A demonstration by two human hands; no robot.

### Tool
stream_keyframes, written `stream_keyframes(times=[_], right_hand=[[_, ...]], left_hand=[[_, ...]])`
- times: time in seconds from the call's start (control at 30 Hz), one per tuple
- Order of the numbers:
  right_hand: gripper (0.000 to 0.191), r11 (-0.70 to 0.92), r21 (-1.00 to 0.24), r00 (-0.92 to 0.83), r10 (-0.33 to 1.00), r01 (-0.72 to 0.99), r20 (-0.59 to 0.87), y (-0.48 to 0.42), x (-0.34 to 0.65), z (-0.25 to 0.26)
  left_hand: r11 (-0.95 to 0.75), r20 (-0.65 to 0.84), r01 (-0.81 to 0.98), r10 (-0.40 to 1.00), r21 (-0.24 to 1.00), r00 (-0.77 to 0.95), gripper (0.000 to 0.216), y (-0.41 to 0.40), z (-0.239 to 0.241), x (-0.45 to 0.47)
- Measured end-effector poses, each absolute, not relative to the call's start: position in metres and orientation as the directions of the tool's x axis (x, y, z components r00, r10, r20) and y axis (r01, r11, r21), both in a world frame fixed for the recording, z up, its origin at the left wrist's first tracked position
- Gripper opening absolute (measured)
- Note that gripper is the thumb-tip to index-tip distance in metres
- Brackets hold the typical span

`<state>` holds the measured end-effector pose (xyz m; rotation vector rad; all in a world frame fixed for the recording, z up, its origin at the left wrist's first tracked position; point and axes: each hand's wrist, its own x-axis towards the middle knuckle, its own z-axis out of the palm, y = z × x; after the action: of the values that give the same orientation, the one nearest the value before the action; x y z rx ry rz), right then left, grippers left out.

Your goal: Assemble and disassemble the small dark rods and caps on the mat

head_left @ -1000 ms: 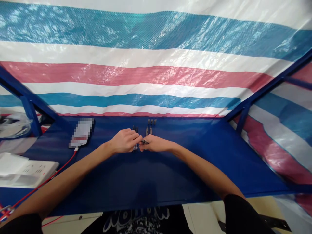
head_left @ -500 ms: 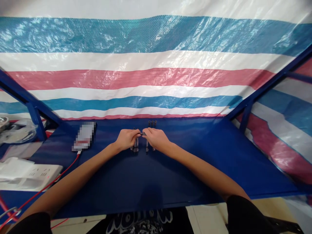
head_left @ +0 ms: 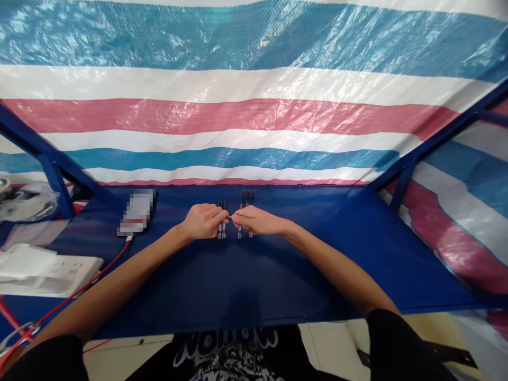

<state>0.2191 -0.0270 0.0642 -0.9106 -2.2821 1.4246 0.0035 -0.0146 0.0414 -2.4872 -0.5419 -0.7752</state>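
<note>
At the far left edge lay a white power strip, with a red cable running from beside it up across the blue table to a blurred white device that rested flat near the back of the table. To the right of that device, the left hand reached in over the table with its fingers curled, thumb and forefinger pinched on one end of a small dark part. Whether the grip was firm could not be told at this size, but the fingertips were closed on it. Just under and beside that hand lay a pair of dark pens, side by side and pointing away from the person, partly hidden by the knuckles. The small dark part sat between the two hands, just above the table surface, near the middle of the back half of the table. The right hand met it from the other side, fingers likewise pinched on its other end, so both hands held the same piece. Two more dark pens showed beneath the right hand. Just behind them stood three small dark caps in a short row, close to the striped tarpaulin that formed the backdrop. A blue frame bar ran up at the right.
</note>
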Motion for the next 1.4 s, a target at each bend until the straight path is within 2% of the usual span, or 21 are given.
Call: stream_keyframes(times=[0.07, 0.13, 0.17, 0.23, 0.3, 0.4, 0.43, 0.5, 0.57, 0.63, 0.73, 0.83, 0.93, 1.0, 1.03, 1.07, 1.13, 1.17, 1.23, 1.3, 1.4], right_hand=[[0.039, 0.074, -0.969, -0.816, 0.556, 0.237, -0.157, -0.026, 0.221, 0.064], [0.04, -0.012, -0.981, -0.827, 0.536, 0.193, -0.169, -0.026, 0.22, 0.063], [0.04, 0.022, -0.978, -0.804, 0.572, 0.209, -0.16, -0.027, 0.219, 0.063], [0.038, 0.21, -0.912, -0.697, 0.709, 0.353, -0.107, -0.031, 0.214, 0.062], [0.031, 0.426, -0.686, -0.573, 0.819, 0.59, 0.015, -0.034, 0.208, 0.06], [0.022, 0.581, -0.23, -0.552, 0.813, 0.781, 0.185, -0.039, 0.202, 0.052], [0.022, 0.604, -0.131, -0.577, 0.793, 0.786, 0.196, -0.039, 0.201, 0.049], [0.025, 0.623, -0.047, -0.609, 0.776, 0.781, 0.165, -0.039, 0.201, 0.044], [0.027, 0.612, -0.071, -0.604, 0.79, 0.788, 0.111, -0.038, 0.201, 0.041], [0.03, 0.597, -0.164, -0.593, 0.802, 0.785, 0.077, -0.036, 0.203, 0.042], [0.032, 0.592, -0.41, -0.636, 0.771, 0.694, 0.035, -0.034, 0.205, 0.049], [0.036, 0.525, -0.681, -0.738, 0.674, 0.51, -0.033, -0.034, 0.21, 0.057], [0.036, 0.41, -0.813, -0.815, 0.565, 0.414, -0.13, -0.033, 0.214, 0.062], [0.034, 0.431, -0.777, -0.799, 0.582, 0.459, -0.149, -0.033, 0.214, 0.062], [0.031, 0.476, -0.708, -0.757, 0.642, 0.521, -0.125, -0.033, 0.213, 0.061], [0.027, 0.526, -0.605, -0.698, 0.713, 0.598, -0.069, -0.033, 0.212, 0.059], [0.018, 0.562, -0.309, -0.562, 0.821, 0.768, 0.096, -0.033, 0.208, 0.052], [0.018, 0.575, -0.168, -0.555, 0.818, 0.801, 0.153, -0.033, 0.206, 0.049], [0.021, 0.582, -0.002, -0.573, 0.8, 0.813, 0.176, -0.034, 0.204, 0.044], [0.023, 0.57, 0.017, -0.567, 0.813, 0.822, 0.131, -0.035, 0.202, 0.042], [0.023, 0.529, -0.119, -0.528, 0.848, 0.84, 0.042, -0.035, 0.202, 0.045]], left_hand=[[-0.807, 0.595, 0.49, 0.224, -0.331, 0.772, 0.027, -0.016, 0.047, 0.002], [-0.811, 0.555, 0.498, 0.272, -0.308, 0.786, 0.029, -0.015, 0.051, 0.001], [-0.814, 0.519, 0.507, 0.314, -0.283, 0.795, 0.031, -0.014, 0.053, 0.0], [-0.812, 0.421, 0.548, 0.433, -0.202, 0.797, 0.034, -0.01, 0.056, 0.0], [-0.777, 0.309, 0.623, 0.572, -0.094, 0.76, 0.035, -0.008, 0.06, 0.002], [-0.696, 0.181, 0.717, 0.71, 0.033, 0.681, 0.038, -0.008, 0.063, 0.007], [-0.684, 0.16, 0.728, 0.724, 0.048, 0.671, 0.038, -0.009, 0.063, 0.009], [-0.675, 0.159, 0.738, 0.731, 0.025, 0.664, 0.036, -0.011, 0.063, 0.011], [-0.689, 0.195, 0.724, 0.707, -0.032, 0.68, 0.032, -0.014, 0.062, 0.011], [-0.73, 0.253, 0.676, 0.639, -0.096, 0.726, 0.03, -0.017, 0.061, 0.01], [-0.799, 0.336, 0.567, 0.489, -0.198, 0.805, 0.029, -0.019, 0.063, 0.008], [-0.828, 0.372, 0.489, 0.377, -0.274, 0.848, 0.031, -0.022, 0.067, 0.005], [-0.842, 0.369, 0.459, 0.347, -0.283, 0.862, 0.03, -0.025, 0.069, 0.006], [-0.829, 0.342, 0.514, 0.428, -0.221, 0.836, 0.03, -0.025, 0.067, 0.008], [-0.801, 0.318, 0.574, 0.507, -0.167, 0.801, 0.031, -0.025, 0.066, 0.01], [-0.749, 0.289, 0.655, 0.607, -0.103, 0.74, 0.032, -0.024, 0.065, 0.013], [-0.626, 0.195, 0.778, 0.77, 0.048, 0.608, 0.035, -0.023, 0.063, 0.017], [-0.578, 0.138, 0.807, 0.815, 0.123, 0.563, 0.036, -0.023, 0.064, 0.02], [-0.529, 0.061, 0.821, 0.846, 0.216, 0.53, 0.037, -0.024, 0.064, 0.022], [-0.539, 0.089, 0.82, 0.842, 0.192, 0.533, 0.035, -0.027, 0.065, 0.022], [-0.624, 0.255, 0.781, 0.76, 0.03, 0.598, 0.029, -0.031, 0.063, 0.019]])
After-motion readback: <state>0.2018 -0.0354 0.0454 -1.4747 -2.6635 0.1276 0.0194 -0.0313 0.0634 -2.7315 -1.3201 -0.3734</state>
